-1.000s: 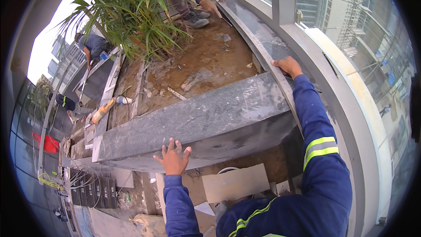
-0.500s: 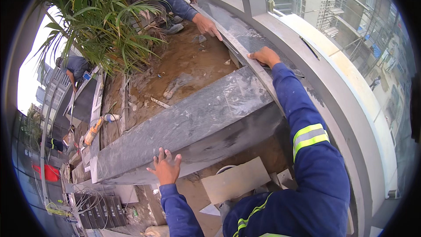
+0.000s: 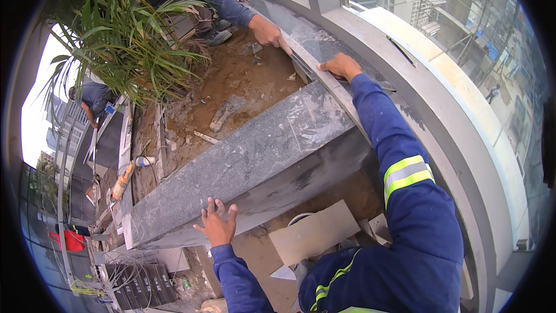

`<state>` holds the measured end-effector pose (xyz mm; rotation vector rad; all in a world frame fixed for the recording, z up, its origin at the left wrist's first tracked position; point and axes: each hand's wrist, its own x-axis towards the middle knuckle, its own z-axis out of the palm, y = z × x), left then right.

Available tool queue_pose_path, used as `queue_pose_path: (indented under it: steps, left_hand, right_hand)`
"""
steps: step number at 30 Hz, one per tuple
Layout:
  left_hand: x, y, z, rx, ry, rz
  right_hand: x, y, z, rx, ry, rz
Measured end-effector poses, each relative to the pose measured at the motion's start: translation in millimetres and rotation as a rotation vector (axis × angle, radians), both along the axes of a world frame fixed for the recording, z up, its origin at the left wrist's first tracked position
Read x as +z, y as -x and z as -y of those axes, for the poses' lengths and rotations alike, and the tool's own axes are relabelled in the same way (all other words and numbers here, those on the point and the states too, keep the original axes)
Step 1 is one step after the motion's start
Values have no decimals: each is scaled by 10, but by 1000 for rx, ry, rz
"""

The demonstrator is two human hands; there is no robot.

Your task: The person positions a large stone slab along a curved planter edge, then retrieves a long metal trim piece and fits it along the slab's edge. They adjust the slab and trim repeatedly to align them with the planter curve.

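A long, pale straight bar (image 3: 339, 95) lies along the window-side ledge and across the end of a grey stone slab (image 3: 243, 156). My right hand (image 3: 343, 68) is closed on the bar near that end, arm stretched forward. My left hand (image 3: 218, 225) is open, its fingers spread at the slab's front face; whether the fingertips touch the stone is unclear. Farther along the same bar, a co-worker's hand (image 3: 267, 30) rests with a finger pointing down its edge.
Brown soil (image 3: 231, 84) fills the bed behind the slab, below a leafy plant (image 3: 127, 29). An orange cordless tool (image 3: 123, 182) lies at the left. Loose tile pieces (image 3: 315, 233) lie near my body. A curved window frame (image 3: 399, 52) borders the right. Another person (image 3: 95, 101) bends at far left.
The view has shifted slightly, so the scene sits a little more to the left. Both my hands and the co-worker's hand keep nearly the same places.
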<state>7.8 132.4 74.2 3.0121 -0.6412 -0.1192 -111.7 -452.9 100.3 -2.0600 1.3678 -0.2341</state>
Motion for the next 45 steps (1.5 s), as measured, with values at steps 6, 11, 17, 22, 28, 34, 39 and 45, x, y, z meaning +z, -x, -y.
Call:
queue_pose_path:
  steps: [6, 11, 17, 22, 28, 34, 39, 45]
  left_hand:
    - [0, 1, 1, -4, 4, 2]
    - [12, 8, 3, -3, 5, 1]
    - [0, 2, 3, -8, -9, 10]
    - [-27, -16, -7, -21, -32, 33]
    - [-30, -29, -18, -32, -41, 28]
    - [-39, -43, -29, -37, -55, 24]
    - [-57, -67, -41, -47, -58, 27]
    - [-66, -63, -57, -59, -38, 36]
  right_hand:
    - [-27, -10, 20, 1, -4, 15]
    - [-53, -16, 17, -2, 49, 22]
    - [-47, -15, 25, 1, -6, 17]
    - [-2, 18, -12, 8, -22, 28]
    - [43, 29, -30, 2, -26, 13]
    - [-92, -29, -6, -20, 114, 31]
    - [-47, 51, -289, 15, 207, -14]
    - [109, 1032, -1184, 331, 366, -215]
